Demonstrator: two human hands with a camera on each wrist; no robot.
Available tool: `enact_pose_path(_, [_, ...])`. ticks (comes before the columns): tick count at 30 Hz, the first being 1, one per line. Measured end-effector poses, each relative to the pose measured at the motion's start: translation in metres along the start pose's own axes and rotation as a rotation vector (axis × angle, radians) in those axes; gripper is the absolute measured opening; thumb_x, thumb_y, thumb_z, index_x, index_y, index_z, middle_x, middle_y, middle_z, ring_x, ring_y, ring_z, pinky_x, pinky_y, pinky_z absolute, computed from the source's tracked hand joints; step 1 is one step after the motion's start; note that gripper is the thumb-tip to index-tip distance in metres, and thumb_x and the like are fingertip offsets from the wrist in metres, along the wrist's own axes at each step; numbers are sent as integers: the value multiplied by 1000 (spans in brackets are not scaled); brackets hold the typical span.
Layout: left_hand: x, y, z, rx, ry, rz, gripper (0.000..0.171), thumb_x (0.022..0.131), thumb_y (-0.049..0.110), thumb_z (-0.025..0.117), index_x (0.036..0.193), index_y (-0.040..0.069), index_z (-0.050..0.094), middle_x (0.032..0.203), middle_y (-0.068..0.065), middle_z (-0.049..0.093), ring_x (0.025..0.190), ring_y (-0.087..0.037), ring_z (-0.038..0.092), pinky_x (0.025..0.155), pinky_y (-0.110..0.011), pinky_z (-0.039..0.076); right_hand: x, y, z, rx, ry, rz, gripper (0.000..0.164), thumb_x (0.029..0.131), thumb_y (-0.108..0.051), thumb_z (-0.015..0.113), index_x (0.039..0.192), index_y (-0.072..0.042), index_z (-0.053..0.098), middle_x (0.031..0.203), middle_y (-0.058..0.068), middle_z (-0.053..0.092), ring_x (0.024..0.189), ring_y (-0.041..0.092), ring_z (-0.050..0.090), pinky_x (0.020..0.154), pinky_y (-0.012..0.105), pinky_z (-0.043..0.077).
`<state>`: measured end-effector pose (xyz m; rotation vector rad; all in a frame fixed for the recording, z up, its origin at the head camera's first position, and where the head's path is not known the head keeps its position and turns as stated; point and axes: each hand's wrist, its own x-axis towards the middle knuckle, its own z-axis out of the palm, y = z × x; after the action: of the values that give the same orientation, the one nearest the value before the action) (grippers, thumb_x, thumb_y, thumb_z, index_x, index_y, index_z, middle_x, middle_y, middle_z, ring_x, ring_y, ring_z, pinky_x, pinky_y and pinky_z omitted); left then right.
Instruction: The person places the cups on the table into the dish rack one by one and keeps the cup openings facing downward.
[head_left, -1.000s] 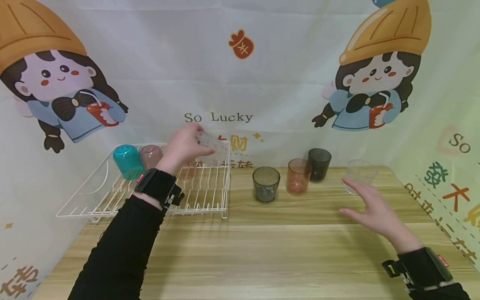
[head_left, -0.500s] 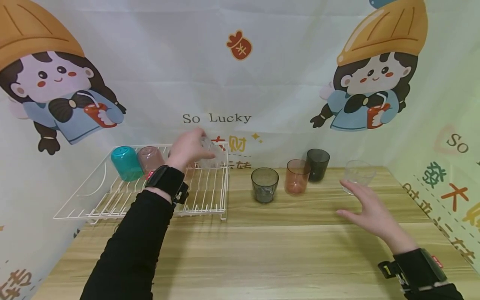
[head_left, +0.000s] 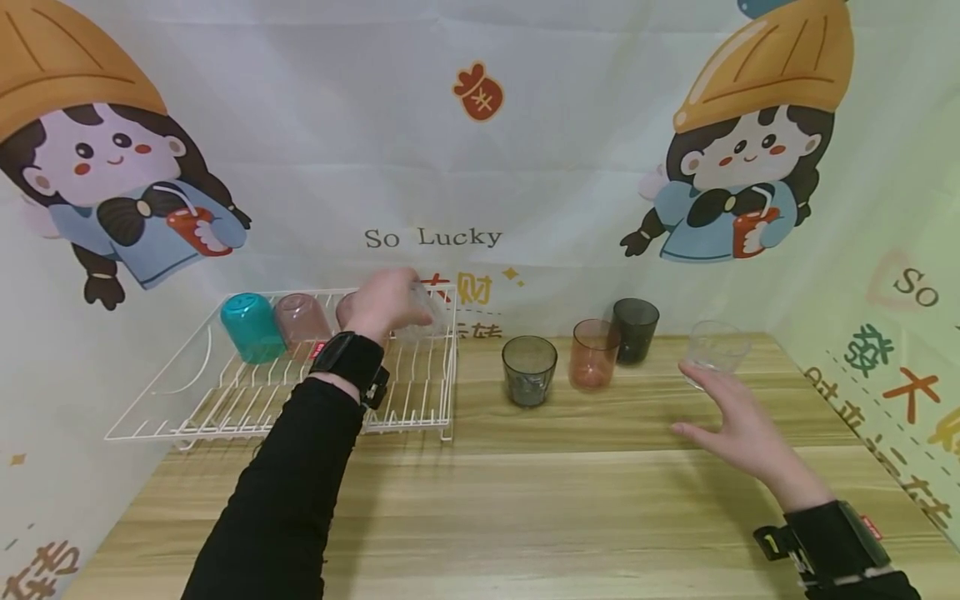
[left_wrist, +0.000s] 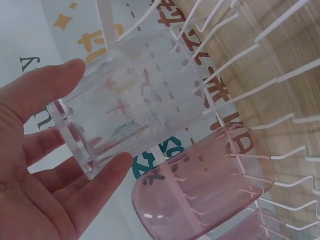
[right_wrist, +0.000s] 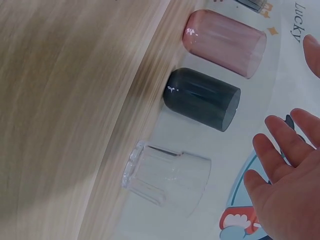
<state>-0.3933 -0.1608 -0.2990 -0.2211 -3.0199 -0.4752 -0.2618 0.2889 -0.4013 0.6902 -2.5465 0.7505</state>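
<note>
My left hand (head_left: 382, 304) grips a clear glass (left_wrist: 130, 105) by its base, thumb on one side and fingers on the other. Bottom-up, the glass stands at the right back of the white wire dish rack (head_left: 408, 430), its rim end among the wires. Right beside it in the left wrist view lies an upturned pink glass (left_wrist: 205, 180), which the hand partly hides in the head view. My right hand (head_left: 746, 429) hovers over the table with fingers spread and holds nothing. Just beyond its fingertips stands another clear glass (right_wrist: 170, 177), upright.
On the rack's left are an upturned teal glass (head_left: 253, 329) and another pink glass (head_left: 302, 321). Between rack and right hand stand a grey-green glass (head_left: 529, 372), an orange-pink glass (head_left: 592, 358) and a dark grey glass (head_left: 637, 329). A printed cloth (head_left: 562, 167) hangs behind the table.
My left hand has moved slightly right and lowered the clear glass onto the rack, uncovering more of the pink glasses. The right hand has stayed nearly still.
</note>
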Motion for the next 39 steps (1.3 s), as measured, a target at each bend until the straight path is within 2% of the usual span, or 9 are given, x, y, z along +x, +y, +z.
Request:
enact_pose_path(6, [5, 2, 7, 62, 0, -1, 58, 75, 30, 75, 125, 10, 55, 121, -12, 60, 106, -32, 57, 83, -48, 50, -2, 1, 1, 13, 3, 4, 79, 70, -17, 82, 137, 2, 44, 135, 28, 46, 122, 51, 39, 95, 67, 32])
enact_pose_path(13, [8, 3, 11, 68, -31, -5, 63, 77, 29, 74, 134, 13, 51, 130, -12, 56, 115, -34, 54, 88, -51, 48, -4, 0, -1, 18, 11, 10, 80, 70, -16, 81, 138, 1, 43, 135, 28, 46, 121, 50, 39, 94, 67, 32])
enact_pose_path(18, [8, 7, 13, 90, -42, -10, 61, 78, 28, 74, 133, 15, 53, 131, -11, 56, 116, -34, 54, 88, -52, 48, -6, 1, -1, 11, 6, 20, 80, 71, -16, 81, 139, 0, 42, 135, 28, 46, 121, 49, 39, 94, 66, 33])
enact_pose_path(23, [9, 10, 16, 117, -29, 4, 54, 76, 27, 75, 125, 15, 59, 125, -11, 59, 110, -33, 56, 83, -51, 50, -7, 1, -1, 8, 8, 25, 80, 71, -15, 81, 139, -1, 42, 136, 27, 46, 121, 49, 40, 93, 66, 33])
enact_pose_path(30, [11, 12, 19, 159, -46, 7, 48, 75, 25, 72, 120, 14, 61, 120, -13, 61, 102, -34, 59, 74, -49, 51, -7, 2, -2, 3, 11, 33, 79, 71, -16, 81, 138, -1, 44, 136, 27, 46, 121, 50, 40, 93, 67, 33])
enact_pose_path(39, [13, 12, 21, 177, -73, 17, 55, 77, 27, 72, 128, 14, 57, 125, -14, 59, 109, -35, 57, 81, -51, 51, -2, 4, -8, 1, -1, 21, 79, 71, -15, 80, 138, 3, 42, 133, 31, 46, 119, 52, 41, 93, 67, 33])
